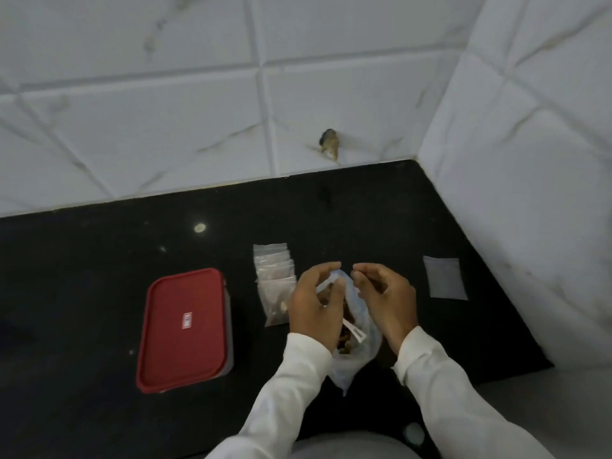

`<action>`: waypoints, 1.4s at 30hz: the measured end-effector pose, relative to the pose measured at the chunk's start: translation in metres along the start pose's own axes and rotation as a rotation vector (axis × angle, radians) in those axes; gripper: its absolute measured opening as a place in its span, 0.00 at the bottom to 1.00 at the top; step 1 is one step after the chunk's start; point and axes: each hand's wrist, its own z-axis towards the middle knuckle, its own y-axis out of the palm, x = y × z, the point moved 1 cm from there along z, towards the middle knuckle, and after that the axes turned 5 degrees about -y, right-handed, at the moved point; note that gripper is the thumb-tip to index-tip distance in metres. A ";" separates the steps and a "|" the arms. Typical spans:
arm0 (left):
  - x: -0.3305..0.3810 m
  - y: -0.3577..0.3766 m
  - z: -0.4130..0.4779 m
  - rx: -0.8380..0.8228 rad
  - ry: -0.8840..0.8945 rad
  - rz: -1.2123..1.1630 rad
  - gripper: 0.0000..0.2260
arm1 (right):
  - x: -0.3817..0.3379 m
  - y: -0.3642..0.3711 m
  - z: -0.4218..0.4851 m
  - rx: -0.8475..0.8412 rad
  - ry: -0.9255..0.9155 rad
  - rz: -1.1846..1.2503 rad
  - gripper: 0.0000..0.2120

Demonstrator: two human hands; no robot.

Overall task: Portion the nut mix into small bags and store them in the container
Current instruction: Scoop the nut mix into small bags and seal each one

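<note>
nut bag being opened, container shut

head view: left hand (314, 296) and right hand (385, 294) each pinch the mouth of the big nut bag (359, 346), pulling it apart over the black counter (99, 260). filled small bags (276, 286) stacked just left; one empty bag (443, 278) lies well to the right. red-lidded container (185, 329) closed.

risk: uneven pull could tip the bag and spill nuts.

hard to tell: white strip at the bag, bag contents mostly hidden by hands.

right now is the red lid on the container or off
On. The red lid lies flat over the container, covering its whole top; only a strip of the container's wall shows along the lid's right edge.
</note>
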 end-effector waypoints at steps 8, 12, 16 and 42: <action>0.028 0.118 0.022 -0.277 -0.302 -0.177 0.11 | 0.048 -0.092 0.015 0.426 0.143 -0.005 0.07; 0.019 0.174 0.029 -0.267 -0.436 -0.183 0.14 | 0.088 -0.120 0.033 0.462 0.243 -0.068 0.11; 0.007 0.205 0.038 -0.230 -0.499 -0.078 0.19 | 0.111 -0.123 0.052 0.435 0.296 -0.206 0.15; 0.002 0.158 0.029 -0.135 -0.281 0.032 0.18 | 0.051 -0.118 0.020 0.360 0.211 0.183 0.16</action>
